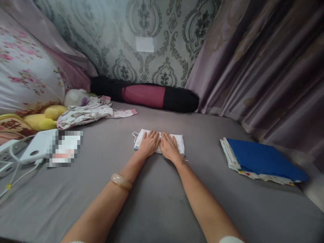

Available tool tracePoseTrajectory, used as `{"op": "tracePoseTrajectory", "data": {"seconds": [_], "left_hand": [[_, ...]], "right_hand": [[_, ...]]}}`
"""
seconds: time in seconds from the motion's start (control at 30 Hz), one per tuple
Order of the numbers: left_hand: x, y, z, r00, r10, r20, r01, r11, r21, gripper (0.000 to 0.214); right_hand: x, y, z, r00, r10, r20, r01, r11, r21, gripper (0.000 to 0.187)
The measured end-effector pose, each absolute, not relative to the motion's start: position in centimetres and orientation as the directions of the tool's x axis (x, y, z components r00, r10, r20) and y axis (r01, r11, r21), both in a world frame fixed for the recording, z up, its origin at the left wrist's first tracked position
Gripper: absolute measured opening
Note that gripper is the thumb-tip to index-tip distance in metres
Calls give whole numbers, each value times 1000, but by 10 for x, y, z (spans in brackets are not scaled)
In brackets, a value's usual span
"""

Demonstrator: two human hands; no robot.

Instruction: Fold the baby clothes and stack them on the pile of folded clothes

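A small white folded cloth item point(180, 143) lies flat on the grey sheet point(157, 202). A thin white cord loop sticks out at its left end, and a bit of blue shows at its lower left corner. My left hand point(150, 143) rests flat on its left half, fingers stretched out. Beside it, my right hand point(170, 146) presses flat on the right half, fingers also extended. Both hands cover much of the cloth's middle, so its exact kind is hidden.
Folded blue and white fabric point(265, 158) lies at the right. A black and maroon long bag point(144, 96) lies along the wall. Patterned clothing point(86, 113), plush toys point(43, 118), a white power bank point(40, 145) with cables and a floral cushion point(27, 64) occupy the left.
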State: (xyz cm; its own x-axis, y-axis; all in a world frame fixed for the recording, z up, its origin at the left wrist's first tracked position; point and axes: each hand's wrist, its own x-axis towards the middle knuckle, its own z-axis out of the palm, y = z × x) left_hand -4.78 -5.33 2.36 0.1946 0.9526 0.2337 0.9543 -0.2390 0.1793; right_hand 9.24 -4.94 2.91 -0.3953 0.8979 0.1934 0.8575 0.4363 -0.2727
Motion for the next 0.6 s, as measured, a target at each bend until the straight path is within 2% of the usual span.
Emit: {"op": "tracePoseTrajectory", "data": {"seconds": [0.2, 0.6], "left_hand": [[-54, -55, 27, 107, 944, 312, 964, -175, 199, 42], [-60, -52, 15, 77, 966, 246, 977, -122, 174, 42]], "right_hand": [[87, -56, 37, -401, 885, 238, 848, 456, -269, 48], [79, -57, 29, -428, 880, 208, 840, 472, -269, 50]]}}
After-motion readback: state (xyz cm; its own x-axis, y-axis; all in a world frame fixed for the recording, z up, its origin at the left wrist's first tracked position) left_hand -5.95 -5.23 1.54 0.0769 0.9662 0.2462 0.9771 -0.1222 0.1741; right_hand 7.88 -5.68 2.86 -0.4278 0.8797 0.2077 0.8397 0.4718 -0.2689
